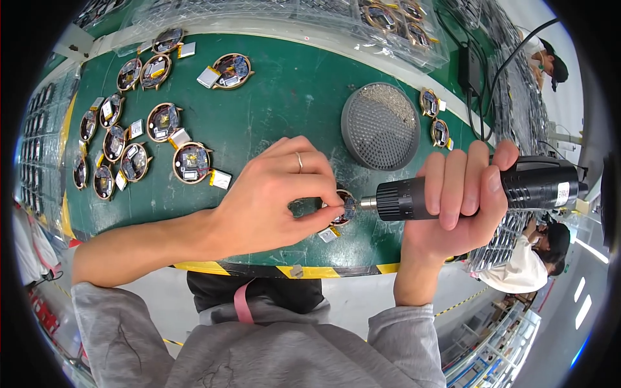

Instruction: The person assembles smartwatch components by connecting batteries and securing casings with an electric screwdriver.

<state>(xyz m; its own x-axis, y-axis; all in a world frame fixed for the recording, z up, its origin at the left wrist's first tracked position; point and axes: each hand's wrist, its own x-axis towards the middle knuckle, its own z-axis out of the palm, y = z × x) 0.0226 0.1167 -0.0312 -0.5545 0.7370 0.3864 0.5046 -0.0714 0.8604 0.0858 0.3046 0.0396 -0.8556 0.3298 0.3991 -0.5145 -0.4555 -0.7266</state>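
My right hand (456, 200) is wrapped round a black electric screwdriver (396, 200), which lies nearly level with its metal tip pointing left. That tip is at an opened round watch case (348, 208) with a gold-coloured rim and exposed circuit board. At the left side of this case, my left hand (278, 194) is closed in a pinch, thumb and forefinger on its edge. The fingers hide part of the case, and whether a screw sits between them is not visible. A small silver battery (329, 234) with a yellow end lies just below the case.
Beyond the screwdriver stands a round grey dimpled tray (370, 141) with many tiny screws. Several opened watch cases (192, 161) with batteries lie at the left. Two more cases (440, 132) are at the right. Yellow-black tape (249, 269) marks the near table edge; a cable (511, 64) hangs right.
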